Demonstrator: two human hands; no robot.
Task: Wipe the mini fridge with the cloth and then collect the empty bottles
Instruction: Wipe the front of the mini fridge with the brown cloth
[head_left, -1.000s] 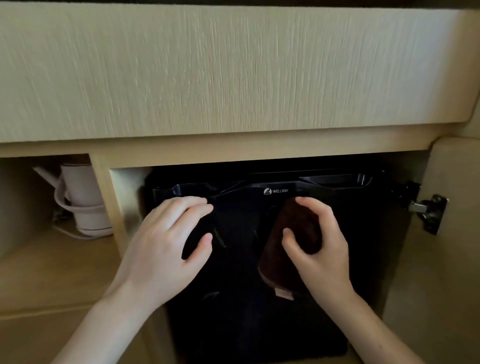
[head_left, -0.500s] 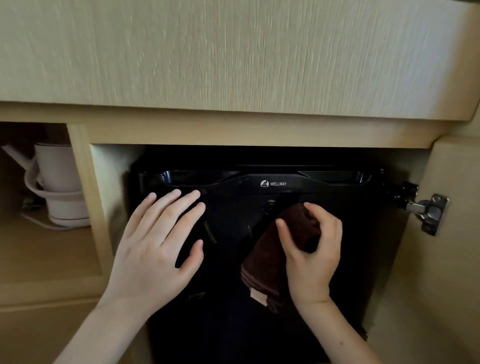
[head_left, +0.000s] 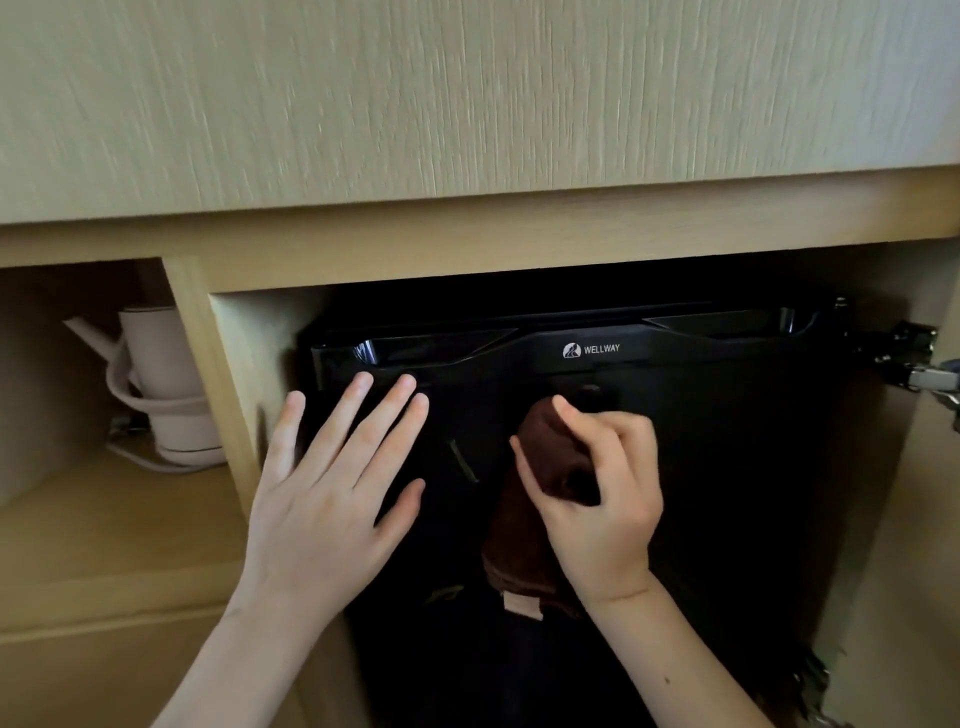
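At centre frame, the right hand (head_left: 592, 499) grips a bunched brown cloth (head_left: 535, 519) against the black mini fridge (head_left: 727, 467) door, while the left hand (head_left: 332, 499) lies flat, fingers spread, empty.

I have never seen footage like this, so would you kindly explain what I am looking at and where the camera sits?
There is no machine here: a person works with bare hands, and a camera worn on the head looks forward and down. The black mini fridge stands inside a wooden cabinet. The left hand lies flat and open on the fridge door. The right hand grips a dark brown cloth against the door. A pale kettle stands in the compartment on the left. No bottles are visible.
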